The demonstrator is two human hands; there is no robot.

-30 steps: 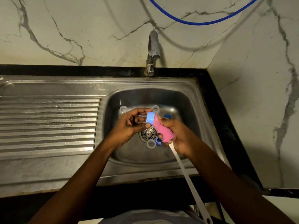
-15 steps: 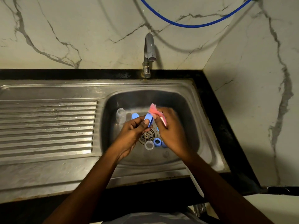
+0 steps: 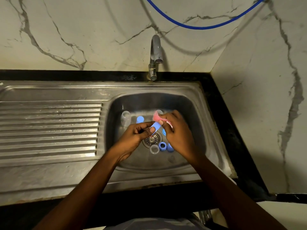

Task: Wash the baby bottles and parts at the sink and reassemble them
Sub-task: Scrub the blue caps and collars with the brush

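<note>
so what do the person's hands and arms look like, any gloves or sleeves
The left hand and right hand are bare: no gloves, rings or watch. Both forearms are uncovered, with no sleeves in view. A grey garment shows at the bottom edge.

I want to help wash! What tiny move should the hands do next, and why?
Probably rub the pink sponge round the blue ring: the left hand pinches the ring and the right hand grips the sponge right against it.

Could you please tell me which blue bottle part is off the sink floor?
The blue plastic ring pinched in the left hand; the other blue pieces lie loose in the steel basin.
</note>
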